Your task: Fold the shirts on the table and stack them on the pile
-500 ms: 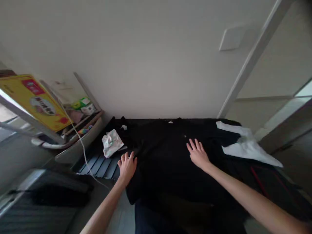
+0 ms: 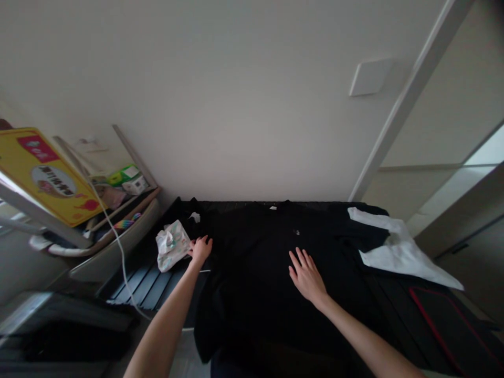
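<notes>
Where slatted table (image 2: pixel 145 283) meets white wall (image 2: pixel 212 105), a black T-shirt (image 2: pixel 252 294)

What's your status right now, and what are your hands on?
Left hand beside crumpled white item. Right hand flat on black shirt. White fabric lies on shirt's right.

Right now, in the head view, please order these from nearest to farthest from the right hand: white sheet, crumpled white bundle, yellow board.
From the right hand:
1. White sheet: right side.
2. Crumpled white bundle: left side.
3. Yellow board: far left.
</notes>
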{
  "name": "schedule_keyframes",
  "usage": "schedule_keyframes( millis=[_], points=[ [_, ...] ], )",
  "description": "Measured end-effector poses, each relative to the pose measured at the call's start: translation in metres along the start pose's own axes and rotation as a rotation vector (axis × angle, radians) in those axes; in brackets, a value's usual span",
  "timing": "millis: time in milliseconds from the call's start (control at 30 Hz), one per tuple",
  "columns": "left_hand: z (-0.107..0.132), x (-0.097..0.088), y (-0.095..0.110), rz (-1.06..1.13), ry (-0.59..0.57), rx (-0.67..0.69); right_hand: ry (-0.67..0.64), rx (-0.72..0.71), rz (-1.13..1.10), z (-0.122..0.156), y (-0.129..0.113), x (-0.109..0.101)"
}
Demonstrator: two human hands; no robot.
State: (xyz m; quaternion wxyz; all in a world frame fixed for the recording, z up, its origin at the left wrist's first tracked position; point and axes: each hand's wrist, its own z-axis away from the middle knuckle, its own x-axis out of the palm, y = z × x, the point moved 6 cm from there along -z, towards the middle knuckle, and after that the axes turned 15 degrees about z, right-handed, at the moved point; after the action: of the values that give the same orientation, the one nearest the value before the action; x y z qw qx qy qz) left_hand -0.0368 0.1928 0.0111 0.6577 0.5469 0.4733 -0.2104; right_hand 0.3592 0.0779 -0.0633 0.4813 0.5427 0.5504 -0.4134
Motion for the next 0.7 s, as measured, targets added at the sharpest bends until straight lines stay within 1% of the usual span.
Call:
schedule_keyframes(
  millis=[133, 200, 300, 333, 400, 467, 567, 633, 700],
  points=[
    [0.0, -0.022, 0.021, -0.004, 0.104, 0.087, -0.003, 0.004, -0.009, -0.001, -0.002, -0.004],
    [-0.001, -0.037, 0.039, 0.002, 0.166, 0.159, -0.002, 0.006, -0.024, -0.001, -0.002, -0.006],
    [-0.002, -0.054, 0.082, 0.041, 0.23, 0.327, 0.0, 0.011, -0.053, -0.001, -0.001, -0.008],
    [-0.001, -0.057, 0.099, 0.056, 0.235, 0.386, 0.0, 0.014, -0.061, -0.001, -0.001, -0.008],
    [0.004, -0.057, 0.138, 0.088, 0.22, 0.492, 0.001, 0.017, -0.07, -0.002, 0.0, -0.009],
    [0.014, -0.049, 0.179, 0.131, 0.175, 0.61, 0.002, 0.015, -0.071, -0.002, 0.001, -0.01],
    [0.032, -0.024, 0.237, 0.238, 0.067, 0.775, 0.0, 0.007, -0.067, -0.003, 0.001, -0.011],
    [0.044, 0.001, 0.267, 0.304, -0.028, 0.843, -0.001, 0.01, -0.067, -0.004, 0.002, -0.012],
    [0.055, 0.034, 0.289, 0.31, -0.175, 0.878, -0.001, 0.015, -0.067, -0.004, 0.003, -0.014]
  ],
)
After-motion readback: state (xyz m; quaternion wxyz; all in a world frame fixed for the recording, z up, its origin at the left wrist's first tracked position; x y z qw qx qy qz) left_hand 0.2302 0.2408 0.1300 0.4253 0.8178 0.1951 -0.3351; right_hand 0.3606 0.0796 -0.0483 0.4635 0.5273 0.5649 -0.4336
